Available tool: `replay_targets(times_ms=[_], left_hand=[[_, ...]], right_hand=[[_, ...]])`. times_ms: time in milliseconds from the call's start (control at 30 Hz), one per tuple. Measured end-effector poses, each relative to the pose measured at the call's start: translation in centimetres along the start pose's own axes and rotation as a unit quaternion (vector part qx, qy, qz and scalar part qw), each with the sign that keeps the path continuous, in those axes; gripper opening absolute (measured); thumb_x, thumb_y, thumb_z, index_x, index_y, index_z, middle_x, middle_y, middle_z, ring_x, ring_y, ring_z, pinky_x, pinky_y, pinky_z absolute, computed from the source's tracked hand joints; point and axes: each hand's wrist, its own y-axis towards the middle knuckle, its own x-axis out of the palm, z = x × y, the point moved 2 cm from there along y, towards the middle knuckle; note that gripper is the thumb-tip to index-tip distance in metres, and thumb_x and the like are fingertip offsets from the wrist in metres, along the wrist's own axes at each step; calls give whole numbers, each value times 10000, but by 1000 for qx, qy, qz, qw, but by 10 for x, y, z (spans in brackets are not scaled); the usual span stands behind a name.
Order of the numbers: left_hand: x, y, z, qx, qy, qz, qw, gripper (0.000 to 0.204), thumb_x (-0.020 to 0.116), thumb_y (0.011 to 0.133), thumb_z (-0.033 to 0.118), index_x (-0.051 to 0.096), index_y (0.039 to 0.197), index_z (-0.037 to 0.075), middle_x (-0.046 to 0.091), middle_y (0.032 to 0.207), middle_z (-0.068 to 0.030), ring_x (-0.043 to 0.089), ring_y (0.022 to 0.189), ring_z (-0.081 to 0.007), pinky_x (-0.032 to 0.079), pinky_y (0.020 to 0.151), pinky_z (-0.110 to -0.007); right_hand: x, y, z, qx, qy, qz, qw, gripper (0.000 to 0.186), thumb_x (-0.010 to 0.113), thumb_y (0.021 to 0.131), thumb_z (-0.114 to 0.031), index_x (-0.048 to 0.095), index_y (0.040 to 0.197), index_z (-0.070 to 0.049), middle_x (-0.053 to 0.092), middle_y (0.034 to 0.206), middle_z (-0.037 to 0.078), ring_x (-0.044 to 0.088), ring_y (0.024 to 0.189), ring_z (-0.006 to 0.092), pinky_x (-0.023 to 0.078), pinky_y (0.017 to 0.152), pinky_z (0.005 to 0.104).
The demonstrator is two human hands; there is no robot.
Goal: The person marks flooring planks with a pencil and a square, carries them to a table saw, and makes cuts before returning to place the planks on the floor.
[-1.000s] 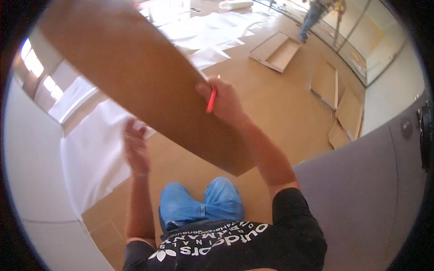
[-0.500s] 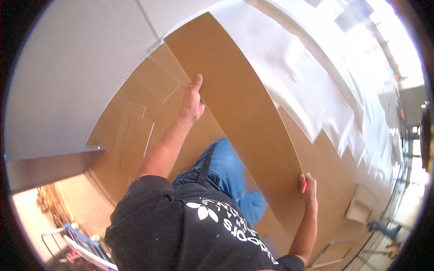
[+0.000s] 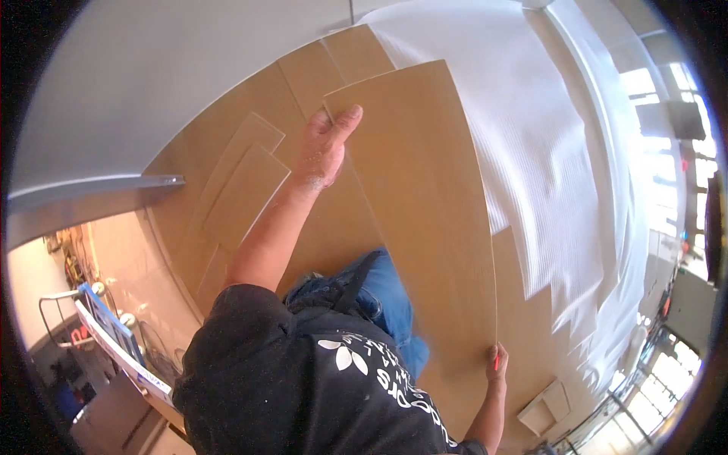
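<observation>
A long brown floorboard plank (image 3: 425,182) slants across the middle of the view, raised above the floor at its far end. My left hand (image 3: 327,144) is closed on its left edge near the far end, thumb on top. Further down the opposite edge, my right hand (image 3: 497,371) grips the plank's right side. A red pencil or marker (image 3: 496,358) also sticks out of the right hand; which of the two cannot be made out. My jean-clad legs (image 3: 379,296) are partly hidden behind the plank.
Brown flooring (image 3: 311,68) spreads around me, with loose board pieces (image 3: 246,193) at left. White ribbed underlay sheeting (image 3: 523,152) covers the right. A grey wall (image 3: 152,83) rises at far left, above a grey metal strip (image 3: 106,186). A shallow tray-like piece (image 3: 544,408) lies lower right.
The plank's far end has come away from the wall, toward me and to the right, with both hands still on it. The view has turned somewhat.
</observation>
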Motion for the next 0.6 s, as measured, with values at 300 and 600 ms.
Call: replay_targets(times_ms=[300, 600], left_hand=[[-24, 22, -16, 26, 30, 16, 999, 175, 668, 991, 212, 659, 1086, 65, 646, 1006, 58, 551, 932, -52, 453, 861, -250], [-11, 19, -21, 0, -14, 64, 998, 148, 689, 968, 175, 675, 1078, 77, 681, 1037, 32, 586, 962, -86, 449, 918, -291]], right_hand=[[3, 30, -20, -3, -12, -17, 1000, 555, 414, 1039, -494, 522, 787, -12, 490, 684, 123, 471, 644, 247, 396, 615, 407], [-2, 33, -35, 27, 77, -32, 996, 472, 469, 1055, -430, 492, 790, -41, 477, 685, -22, 438, 666, 93, 376, 594, 284]])
